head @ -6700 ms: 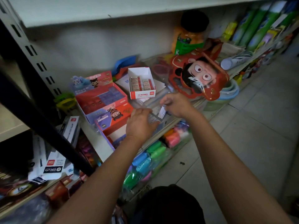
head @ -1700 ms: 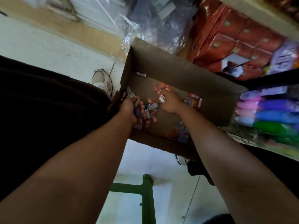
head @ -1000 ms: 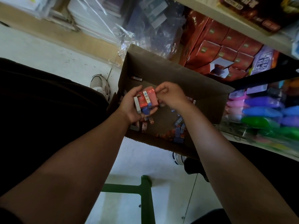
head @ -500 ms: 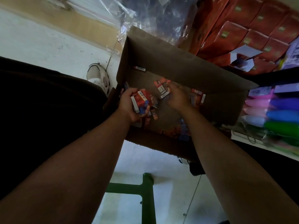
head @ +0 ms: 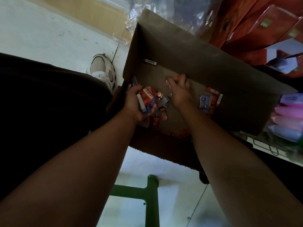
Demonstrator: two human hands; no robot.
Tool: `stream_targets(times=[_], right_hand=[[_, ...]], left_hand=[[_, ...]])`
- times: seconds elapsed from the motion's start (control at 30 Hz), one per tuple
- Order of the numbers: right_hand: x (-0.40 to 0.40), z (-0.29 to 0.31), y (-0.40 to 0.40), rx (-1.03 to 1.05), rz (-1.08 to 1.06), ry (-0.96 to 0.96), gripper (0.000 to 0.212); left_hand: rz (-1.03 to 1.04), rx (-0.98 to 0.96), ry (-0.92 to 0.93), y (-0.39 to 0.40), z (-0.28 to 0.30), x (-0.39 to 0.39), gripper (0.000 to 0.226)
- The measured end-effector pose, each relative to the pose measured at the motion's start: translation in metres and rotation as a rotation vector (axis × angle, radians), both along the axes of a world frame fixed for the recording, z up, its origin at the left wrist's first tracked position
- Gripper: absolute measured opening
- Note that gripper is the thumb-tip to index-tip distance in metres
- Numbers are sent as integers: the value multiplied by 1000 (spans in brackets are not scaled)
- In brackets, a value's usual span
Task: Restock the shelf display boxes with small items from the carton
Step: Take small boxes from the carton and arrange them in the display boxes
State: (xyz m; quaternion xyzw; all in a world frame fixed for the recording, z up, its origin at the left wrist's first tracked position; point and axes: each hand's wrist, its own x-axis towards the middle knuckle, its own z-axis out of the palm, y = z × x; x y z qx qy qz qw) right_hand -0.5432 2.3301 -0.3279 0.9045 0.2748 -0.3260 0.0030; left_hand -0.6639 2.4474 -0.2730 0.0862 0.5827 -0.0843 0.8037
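Note:
A brown carton [head: 188, 51] stands open on the floor below me, with small red and blue packets [head: 207, 99] scattered on its bottom. My left hand [head: 135, 104] is inside the carton at its left wall and grips a bunch of several small packets [head: 146, 97]. My right hand [head: 179, 90] reaches deeper toward the back wall, fingers curled round a small red packet [head: 177, 77] that is mostly hidden. One lone packet [head: 150, 61] lies in the far left corner.
Red boxes [head: 255, 30] and clear plastic bags [head: 164, 7] sit behind the carton. Pastel items [head: 290, 115] fill a wire rack at the right. A white shoe [head: 103, 71] is on the tiled floor at left, a green frame [head: 151, 199] below.
My right hand has moved farther back in the carton and closed on a packet. My left hand keeps its bunch. Earlier I was at the shelf display boxes.

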Motion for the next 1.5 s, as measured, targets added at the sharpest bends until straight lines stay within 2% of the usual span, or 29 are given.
stream_targets(times=[0.07, 0.17, 0.33, 0.5, 0.57, 0.63, 0.73, 0.8, 0.87, 0.97, 1.1, 1.23, 1.33, 1.5], right_hand=[[0, -1, -1, -5, -22, -3, 44], [-2, -6, -6, -11, -63, 15, 30], [-4, -11, -15, 53, -101, 44, 32], [2, -6, -10, 50, -96, 133, 20], [6, -4, -10, 58, -102, 169, 28], [7, -2, -11, 98, -182, 194, 33], [4, 18, -7, 250, -449, 341, 29], [4, 47, -2, 342, -629, 496, 16], [8, 85, 1, 404, -708, 624, 30], [15, 149, -1, 505, -728, 752, 40], [19, 251, -6, 641, -656, 801, 30], [13, 351, -23, 662, -488, 647, 26], [6, 411, -43, 685, -427, 470, 24], [-15, 463, -72, 828, -442, 201, 18]], left_hand=[[-1, -6, 8, 0, 1, 0, 25], [0, -6, 10, 0, 2, 1, 24], [-2, 3, 22, -2, 0, 0, 25], [4, 12, 28, -4, 6, 2, 25], [-2, 19, 18, -5, 7, 2, 25], [-9, 26, 19, -5, 8, 1, 26], [-7, 25, 27, -6, 13, -1, 33], [-32, 31, 16, -7, 22, -2, 35], [-86, 42, -23, -8, 38, -1, 30], [-114, 50, -99, -13, 74, 4, 28], [-143, 47, -293, -19, 141, 19, 33], [-218, 40, -523, -32, 225, 35, 37], [-275, 57, -626, -48, 280, 41, 39], [-332, 30, -707, -68, 339, 45, 39]])
